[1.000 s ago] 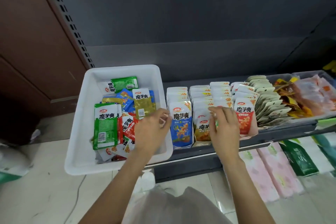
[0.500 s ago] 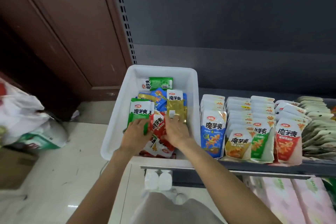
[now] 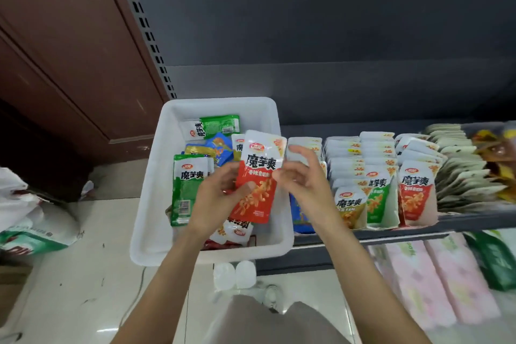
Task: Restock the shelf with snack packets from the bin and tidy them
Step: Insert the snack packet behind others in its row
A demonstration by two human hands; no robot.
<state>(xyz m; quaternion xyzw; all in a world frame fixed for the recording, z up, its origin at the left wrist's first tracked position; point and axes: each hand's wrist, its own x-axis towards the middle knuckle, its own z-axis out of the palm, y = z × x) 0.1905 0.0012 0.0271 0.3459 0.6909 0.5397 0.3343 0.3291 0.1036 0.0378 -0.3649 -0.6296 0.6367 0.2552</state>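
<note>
A white bin [image 3: 156,176] sits at the left end of the shelf [image 3: 474,220] and holds several loose snack packets, among them a green one [image 3: 185,190]. Above the bin, my left hand [image 3: 215,204] grips a red-and-white snack packet [image 3: 259,165] by its lower left, thumb on its face. The fingers of my right hand [image 3: 304,184] pinch the same packet's right edge. On the shelf to the right stand rows of packets, fronted by yellow [image 3: 349,209], green [image 3: 378,198] and red [image 3: 414,193] ones. My right forearm partly hides a blue-fronted row [image 3: 298,218].
Further right on the shelf lie fanned pale packets [image 3: 460,176] and orange-brown ones [image 3: 497,148]. Pink and green packs [image 3: 435,282] fill the level below. Bags [image 3: 30,220] lie on the floor at the left, beside a brown cabinet [image 3: 69,50].
Both hands left the shelf row and reached into the bin. They have since lifted a red packet out, now held above it. The view has swung left.
</note>
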